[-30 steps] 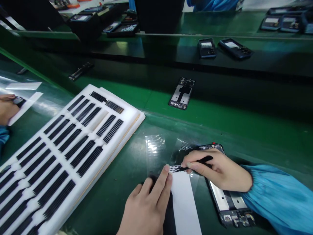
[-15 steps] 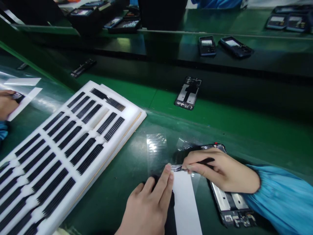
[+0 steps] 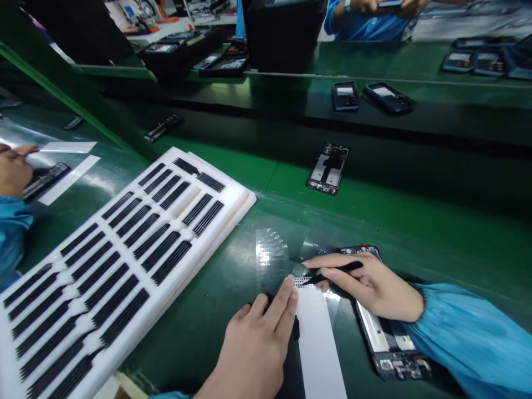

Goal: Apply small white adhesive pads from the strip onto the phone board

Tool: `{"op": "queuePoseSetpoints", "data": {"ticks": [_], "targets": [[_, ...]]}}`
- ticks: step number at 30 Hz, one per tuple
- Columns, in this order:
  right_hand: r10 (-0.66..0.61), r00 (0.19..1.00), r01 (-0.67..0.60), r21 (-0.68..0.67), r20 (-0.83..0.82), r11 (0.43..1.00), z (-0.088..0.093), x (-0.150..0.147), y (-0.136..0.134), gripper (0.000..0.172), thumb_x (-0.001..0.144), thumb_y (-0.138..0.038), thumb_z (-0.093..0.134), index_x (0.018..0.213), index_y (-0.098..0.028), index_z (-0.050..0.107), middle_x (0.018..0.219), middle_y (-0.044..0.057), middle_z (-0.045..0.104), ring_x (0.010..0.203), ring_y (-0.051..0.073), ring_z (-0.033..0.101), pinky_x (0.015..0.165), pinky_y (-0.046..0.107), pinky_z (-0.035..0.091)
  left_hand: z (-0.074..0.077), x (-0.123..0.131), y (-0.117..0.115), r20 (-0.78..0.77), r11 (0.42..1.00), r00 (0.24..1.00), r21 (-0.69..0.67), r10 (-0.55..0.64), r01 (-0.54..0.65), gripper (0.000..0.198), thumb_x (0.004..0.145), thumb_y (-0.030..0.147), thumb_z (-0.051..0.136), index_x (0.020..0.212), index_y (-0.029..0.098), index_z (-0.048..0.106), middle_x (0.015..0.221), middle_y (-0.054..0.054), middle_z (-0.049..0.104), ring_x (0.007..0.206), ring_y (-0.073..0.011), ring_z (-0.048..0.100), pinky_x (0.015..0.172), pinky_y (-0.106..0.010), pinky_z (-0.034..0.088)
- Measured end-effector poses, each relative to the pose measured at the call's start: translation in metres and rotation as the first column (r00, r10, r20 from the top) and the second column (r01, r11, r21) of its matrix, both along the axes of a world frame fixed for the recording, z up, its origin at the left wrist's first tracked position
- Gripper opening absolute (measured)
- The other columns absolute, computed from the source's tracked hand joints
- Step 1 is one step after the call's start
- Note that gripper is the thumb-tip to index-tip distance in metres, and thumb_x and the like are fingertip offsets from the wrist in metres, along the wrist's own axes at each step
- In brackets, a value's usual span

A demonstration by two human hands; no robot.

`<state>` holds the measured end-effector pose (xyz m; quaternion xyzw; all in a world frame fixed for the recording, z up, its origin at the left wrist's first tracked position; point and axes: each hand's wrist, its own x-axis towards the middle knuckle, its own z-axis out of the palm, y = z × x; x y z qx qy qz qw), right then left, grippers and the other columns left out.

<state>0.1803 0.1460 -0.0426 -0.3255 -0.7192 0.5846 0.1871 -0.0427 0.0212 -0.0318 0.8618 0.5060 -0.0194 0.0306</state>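
My right hand (image 3: pixel 361 282) is closed on black tweezers (image 3: pixel 332 271). Their tip meets a small sheet of dots (image 3: pixel 301 282) at the top end of a white strip of paper (image 3: pixel 320 341). Stretched fingers of my left hand (image 3: pixel 260 341) press down on the left edge of that sheet. A dark flat object (image 3: pixel 291 363) lies partly under my left hand, beside the paper. Below my right hand rests an opened phone body (image 3: pixel 388 338), partly covered by the hand and sleeve. Clear plastic sheets (image 3: pixel 271 252) lie just beyond my fingers.
To the left a white foam tray (image 3: pixel 160 277) holds many black strips in rows. Another opened phone body (image 3: pixel 328 169) lies on the green surface ahead. Dark phone-like devices (image 3: pixel 344 96) sit on the ledge behind. A co-worker's hand (image 3: pixel 14 166) is at far left, near white strips.
My view has tilted up slightly and swung left. The tweezers now lie more slanted, with their tip showing at the dotted sheet. My left hand stays pressed down. The co-worker's hand at left has shifted.
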Motion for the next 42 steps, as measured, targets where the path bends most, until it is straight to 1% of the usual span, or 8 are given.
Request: {"op": "queuePoseSetpoints", "data": {"ticks": [5, 12, 19, 23, 28, 32, 39, 42], "targets": [[-0.012, 0.997, 0.013, 0.008, -0.082, 1.000, -0.002, -0.002, 0.003, 0.032, 0.103, -0.033, 0.050, 0.118, -0.014, 0.070, 0.081, 0.007, 0.078, 0.077, 0.019, 0.075, 0.073, 0.027, 0.061, -0.002, -0.001, -0.001, -0.003, 1.000, 1.000, -0.013, 0.002, -0.002, 0.067, 0.073, 0.002, 0.045, 0.139, 0.008, 0.055, 0.152, -0.012, 0.046, 0.079, -0.0229, 0.064, 0.055, -0.034, 0.059], [0.074, 0.990, -0.050, 0.190, -0.123, 0.981, -0.001, 0.000, 0.006, 0.021, 0.102, -0.023, 0.051, 0.101, -0.014, 0.070, 0.082, 0.006, 0.075, 0.072, 0.015, 0.072, 0.069, 0.025, 0.056, -0.004, -0.001, -0.002, 0.035, 1.000, 0.999, 0.003, 0.008, -0.008, 0.068, 0.071, 0.003, 0.045, 0.139, 0.008, 0.055, 0.152, -0.010, 0.047, 0.080, -0.0233, 0.064, 0.055, -0.034, 0.059], [0.125, 0.983, -0.091, 0.227, -0.137, 0.970, -0.006, 0.003, 0.007, 0.020, 0.103, -0.023, 0.051, 0.103, -0.015, 0.069, 0.085, 0.007, 0.073, 0.078, 0.016, 0.069, 0.073, 0.027, 0.055, -0.001, 0.000, -0.003, 0.014, 0.999, 0.999, -0.021, 0.038, -0.038, 0.066, 0.076, 0.002, 0.044, 0.140, 0.012, 0.054, 0.154, -0.005, 0.043, 0.084, -0.0218, 0.063, 0.059, -0.032, 0.059], [0.174, 0.976, -0.133, 0.269, -0.133, 0.954, -0.002, 0.004, 0.006, 0.021, 0.103, -0.024, 0.050, 0.104, -0.015, 0.069, 0.088, 0.008, 0.071, 0.078, 0.017, 0.067, 0.071, 0.029, 0.053, -0.001, 0.000, -0.003, 0.001, 0.999, 1.000, -0.023, 0.026, -0.026, 0.065, 0.078, 0.003, 0.043, 0.142, 0.011, 0.052, 0.155, -0.006, 0.043, 0.084, -0.0211, 0.063, 0.059, -0.031, 0.058], [0.184, 0.978, -0.164, 0.185, -0.096, 0.969, 0.007, -0.001, 0.011, 0.025, 0.104, -0.026, 0.048, 0.095, -0.014, 0.068, 0.084, 0.007, 0.070, 0.076, 0.016, 0.066, 0.071, 0.029, 0.053, -0.003, -0.003, -0.003, 0.002, 1.000, 1.000, -0.010, 0.006, -0.006, 0.064, 0.077, 0.003, 0.042, 0.140, 0.011, 0.054, 0.154, -0.007, 0.044, 0.083, -0.0212, 0.063, 0.058, -0.031, 0.058], [0.187, 0.980, -0.175, 0.153, -0.066, 0.973, 0.010, -0.003, 0.015, 0.026, 0.104, -0.027, 0.047, 0.097, -0.014, 0.069, 0.083, 0.007, 0.071, 0.076, 0.016, 0.067, 0.073, 0.030, 0.055, -0.005, -0.005, -0.003, 0.018, 1.000, 1.000, 0.006, -0.018, 0.017, 0.065, 0.075, 0.003, 0.044, 0.140, 0.009, 0.054, 0.154, -0.009, 0.045, 0.081, -0.0214, 0.062, 0.057, -0.031, 0.058], [0.116, 0.990, -0.115, 0.015, -0.083, 0.993, 0.000, 0.004, 0.009, 0.031, 0.103, -0.029, 0.052, 0.126, -0.015, 0.067, 0.105, 0.010, 0.076, 0.085, 0.017, 0.075, 0.076, 0.028, 0.062, -0.004, -0.004, -0.003, 0.030, 0.999, 1.000, 0.039, -0.008, 0.006, 0.063, 0.077, 0.003, 0.045, 0.140, 0.009, 0.054, 0.153, -0.009, 0.047, 0.082, -0.0217, 0.062, 0.057, -0.032, 0.058], [0.088, 0.995, -0.089, -0.015, -0.056, 0.996, -0.003, 0.003, 0.007, 0.033, 0.103, -0.031, 0.051, 0.128, -0.016, 0.066, 0.100, 0.009, 0.078, 0.084, 0.018, 0.076, 0.075, 0.028, 0.063, -0.006, -0.004, -0.004, 0.036, 0.999, 0.999, 0.033, 0.010, -0.012, 0.065, 0.076, 0.002, 0.045, 0.140, 0.010, 0.053, 0.153, -0.009, 0.047, 0.083, -0.0227, 0.062, 0.057, -0.033, 0.057]]}}
